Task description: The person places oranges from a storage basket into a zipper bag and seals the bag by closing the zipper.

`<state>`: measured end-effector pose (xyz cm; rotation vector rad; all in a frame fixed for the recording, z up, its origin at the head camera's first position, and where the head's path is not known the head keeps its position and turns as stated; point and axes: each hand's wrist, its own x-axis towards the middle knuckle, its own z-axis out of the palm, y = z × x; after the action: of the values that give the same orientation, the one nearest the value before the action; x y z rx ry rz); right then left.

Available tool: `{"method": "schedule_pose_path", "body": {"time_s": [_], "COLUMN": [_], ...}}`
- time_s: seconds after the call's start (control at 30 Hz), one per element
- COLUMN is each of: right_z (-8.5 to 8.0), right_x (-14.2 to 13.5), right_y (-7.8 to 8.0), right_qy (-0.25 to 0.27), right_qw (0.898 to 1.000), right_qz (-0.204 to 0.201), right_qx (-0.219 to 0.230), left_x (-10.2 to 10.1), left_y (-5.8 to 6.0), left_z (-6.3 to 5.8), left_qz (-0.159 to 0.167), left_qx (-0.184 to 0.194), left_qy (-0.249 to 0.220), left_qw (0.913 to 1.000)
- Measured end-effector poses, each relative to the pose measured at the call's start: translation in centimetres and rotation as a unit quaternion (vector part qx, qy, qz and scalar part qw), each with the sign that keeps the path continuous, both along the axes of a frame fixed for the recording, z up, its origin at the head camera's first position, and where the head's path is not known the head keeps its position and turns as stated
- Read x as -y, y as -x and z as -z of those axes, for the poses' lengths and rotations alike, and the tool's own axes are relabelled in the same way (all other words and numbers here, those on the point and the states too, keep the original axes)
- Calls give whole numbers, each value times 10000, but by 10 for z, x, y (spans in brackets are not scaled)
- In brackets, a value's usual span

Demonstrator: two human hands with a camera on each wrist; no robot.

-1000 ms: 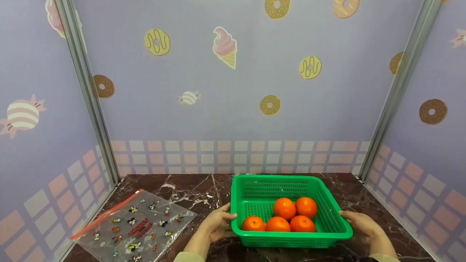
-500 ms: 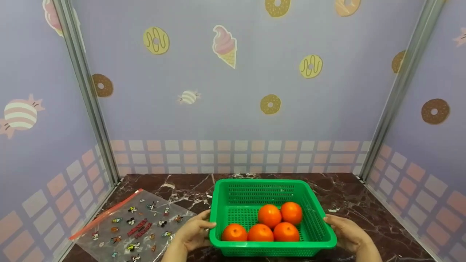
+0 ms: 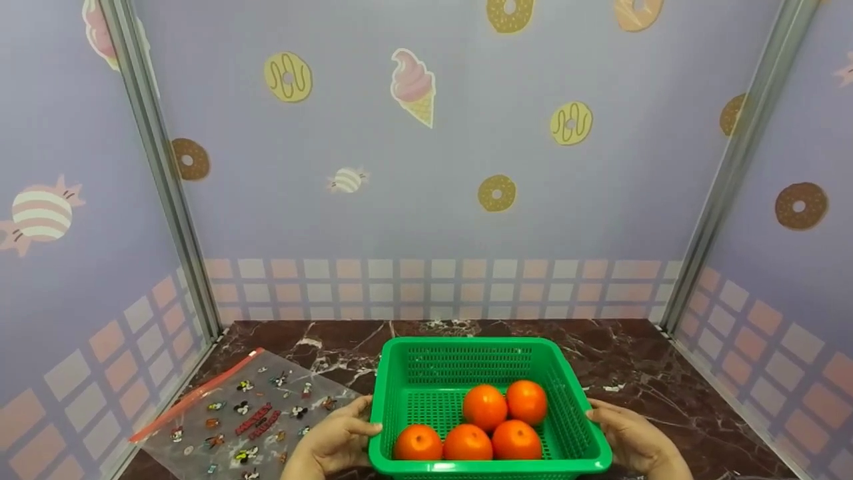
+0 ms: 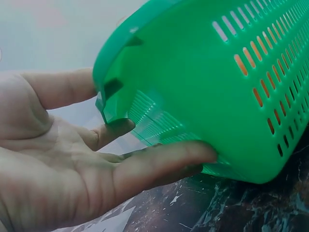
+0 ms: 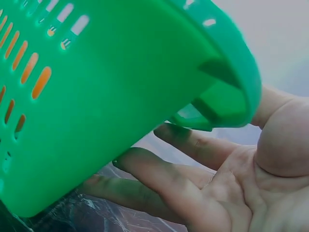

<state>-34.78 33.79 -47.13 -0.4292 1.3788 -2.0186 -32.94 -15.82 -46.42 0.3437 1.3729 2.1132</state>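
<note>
Red "MICKEY" lettering (image 3: 254,419) on bag (image 3: 233,437); remainder blurred

The green basket (image 3: 490,466) of orange fruit (image 3: 468,443) has moved left and nearer.

Head cam looks fwd/down from above, 2 wrist cams v. close, all sharing basket (image 3: 490,466).

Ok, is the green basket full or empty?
Partly full: five orange fruits lie in the green basket, its mesh floor showing at back left.
</note>
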Motion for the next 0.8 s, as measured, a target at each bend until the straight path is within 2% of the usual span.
{"method": "schedule_pose_path", "body": {"time_s": [0.23, 0.5, 0.8], "right_z": [-2, 1, 1], "right_x": [-6, -2, 0], "right_y": [-3, -1, -5], "right_qy": [-238, 133, -129], "right_qw": [9997, 9987, 9998], "right_qz": [56, -497, 7], "right_qx": [68, 56, 181], "left_x": [-1, 1, 1], "left_y": [-3, -6, -5], "left_z": [-2, -3, -2], "left_qz": [132, 150, 128], "left_qx": [-167, -138, -71], "left_qy": [-74, 14, 26], "left_qw": [9997, 9998, 9999]}}
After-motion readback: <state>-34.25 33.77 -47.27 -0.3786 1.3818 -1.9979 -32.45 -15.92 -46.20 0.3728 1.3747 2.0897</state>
